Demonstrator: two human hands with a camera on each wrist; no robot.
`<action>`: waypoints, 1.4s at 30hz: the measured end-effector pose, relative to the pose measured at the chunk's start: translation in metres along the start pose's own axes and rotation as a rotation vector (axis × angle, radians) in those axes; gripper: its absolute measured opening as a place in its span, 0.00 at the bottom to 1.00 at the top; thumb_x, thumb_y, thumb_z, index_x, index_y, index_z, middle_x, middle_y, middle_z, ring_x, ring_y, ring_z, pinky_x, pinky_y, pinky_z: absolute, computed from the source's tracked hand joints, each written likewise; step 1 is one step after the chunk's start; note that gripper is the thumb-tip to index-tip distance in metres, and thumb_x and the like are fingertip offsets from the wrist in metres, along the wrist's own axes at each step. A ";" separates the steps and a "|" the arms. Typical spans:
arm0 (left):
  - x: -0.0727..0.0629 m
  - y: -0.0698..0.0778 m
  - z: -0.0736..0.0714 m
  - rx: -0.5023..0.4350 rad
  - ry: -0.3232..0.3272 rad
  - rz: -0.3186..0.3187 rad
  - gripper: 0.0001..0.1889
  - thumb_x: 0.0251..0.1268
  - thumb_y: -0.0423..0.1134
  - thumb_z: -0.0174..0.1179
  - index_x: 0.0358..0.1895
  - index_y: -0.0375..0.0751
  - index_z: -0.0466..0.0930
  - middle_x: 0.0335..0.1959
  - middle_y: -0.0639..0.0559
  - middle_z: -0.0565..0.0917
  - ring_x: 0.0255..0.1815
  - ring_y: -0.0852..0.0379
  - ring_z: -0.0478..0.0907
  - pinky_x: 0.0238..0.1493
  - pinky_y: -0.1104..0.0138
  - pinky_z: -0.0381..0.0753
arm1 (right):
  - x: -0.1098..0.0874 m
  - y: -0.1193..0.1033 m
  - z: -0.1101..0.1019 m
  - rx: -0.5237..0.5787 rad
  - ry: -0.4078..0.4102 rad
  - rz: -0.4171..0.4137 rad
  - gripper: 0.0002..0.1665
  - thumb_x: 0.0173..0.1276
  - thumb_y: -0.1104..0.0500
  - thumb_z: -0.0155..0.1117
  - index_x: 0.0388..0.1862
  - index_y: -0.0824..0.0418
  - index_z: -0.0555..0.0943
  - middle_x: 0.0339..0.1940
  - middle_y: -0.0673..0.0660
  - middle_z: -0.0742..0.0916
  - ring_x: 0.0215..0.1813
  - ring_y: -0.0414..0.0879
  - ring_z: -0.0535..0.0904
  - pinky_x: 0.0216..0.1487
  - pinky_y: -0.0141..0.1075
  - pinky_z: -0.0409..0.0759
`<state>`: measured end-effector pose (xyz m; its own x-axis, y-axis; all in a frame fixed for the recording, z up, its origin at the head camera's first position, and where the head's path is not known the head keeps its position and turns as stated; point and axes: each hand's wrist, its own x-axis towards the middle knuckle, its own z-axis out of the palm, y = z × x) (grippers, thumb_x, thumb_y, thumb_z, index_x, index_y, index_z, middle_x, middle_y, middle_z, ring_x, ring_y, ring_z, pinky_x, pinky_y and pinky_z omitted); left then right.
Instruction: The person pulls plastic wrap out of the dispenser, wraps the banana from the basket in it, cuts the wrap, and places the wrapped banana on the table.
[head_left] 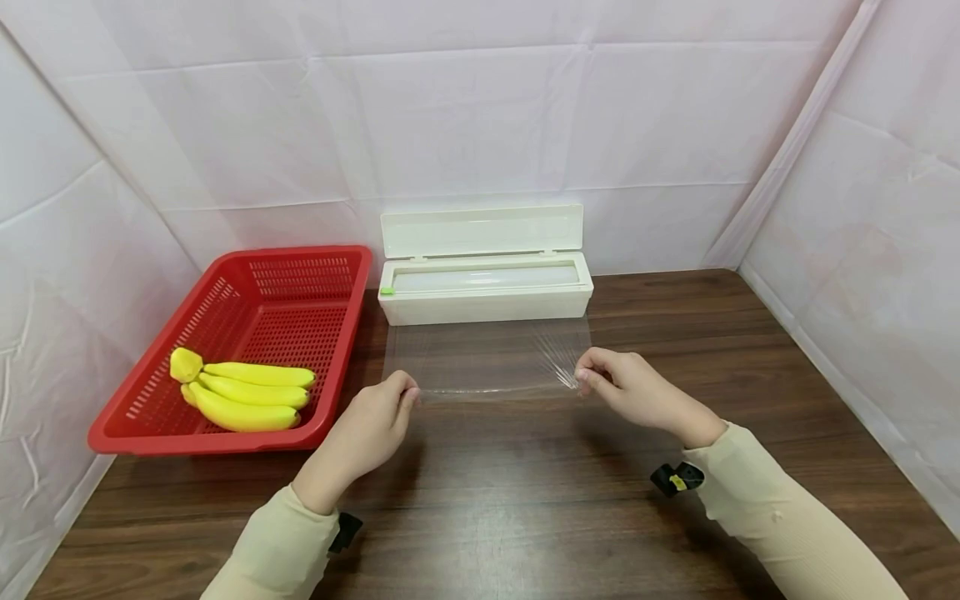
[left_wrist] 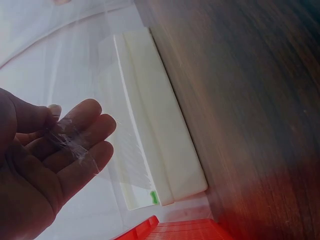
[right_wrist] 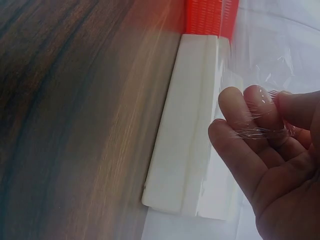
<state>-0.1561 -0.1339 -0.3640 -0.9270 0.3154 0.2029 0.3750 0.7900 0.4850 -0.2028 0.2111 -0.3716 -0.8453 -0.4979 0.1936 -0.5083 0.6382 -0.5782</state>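
A sheet of clear plastic wrap (head_left: 480,367) stretches from the front of a white wrap dispenser (head_left: 486,305), whose lid (head_left: 482,232) stands raised behind it. My left hand (head_left: 369,427) pinches the sheet's near left corner between thumb and forefinger. At the near right corner my right hand (head_left: 637,390) pinches the film, which gathers into creases there. Both wrist views show bits of film lying across the fingers of the left hand (left_wrist: 55,155) and the right hand (right_wrist: 270,145). Inside the dispenser lies a roll (head_left: 487,277). A small green piece (head_left: 387,291) sits at its left end.
Left of the dispenser stands a red plastic basket (head_left: 345,350) holding a bunch of yellow bananas (head_left: 247,395). Everything rests on a dark wood-grain table (head_left: 487,500). White cloth (head_left: 465,125) hangs behind and along both sides.
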 end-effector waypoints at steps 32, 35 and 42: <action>-0.006 0.003 0.001 -0.019 -0.091 -0.019 0.04 0.67 0.36 0.56 0.35 0.40 0.75 0.18 0.57 0.71 0.18 0.63 0.65 0.22 0.73 0.69 | -0.004 -0.004 0.003 0.016 -0.080 -0.002 0.07 0.71 0.59 0.55 0.34 0.59 0.77 0.22 0.45 0.81 0.27 0.39 0.78 0.26 0.29 0.72; -0.007 0.004 0.000 -0.015 -0.099 -0.026 0.04 0.67 0.36 0.56 0.35 0.40 0.75 0.18 0.57 0.70 0.18 0.62 0.65 0.22 0.73 0.69 | -0.005 -0.004 0.004 0.013 -0.081 -0.002 0.07 0.71 0.59 0.55 0.34 0.59 0.77 0.22 0.45 0.81 0.26 0.40 0.78 0.25 0.29 0.72; -0.007 0.006 0.000 -0.004 -0.114 -0.024 0.04 0.67 0.36 0.56 0.35 0.40 0.74 0.17 0.56 0.68 0.18 0.62 0.64 0.22 0.73 0.68 | -0.008 -0.004 0.004 0.006 -0.085 0.007 0.06 0.71 0.59 0.55 0.33 0.57 0.77 0.22 0.45 0.81 0.25 0.36 0.75 0.24 0.29 0.71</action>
<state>-0.1473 -0.1312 -0.3626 -0.9306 0.3540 0.0931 0.3521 0.7964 0.4917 -0.1938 0.2099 -0.3741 -0.8317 -0.5417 0.1222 -0.5016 0.6384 -0.5839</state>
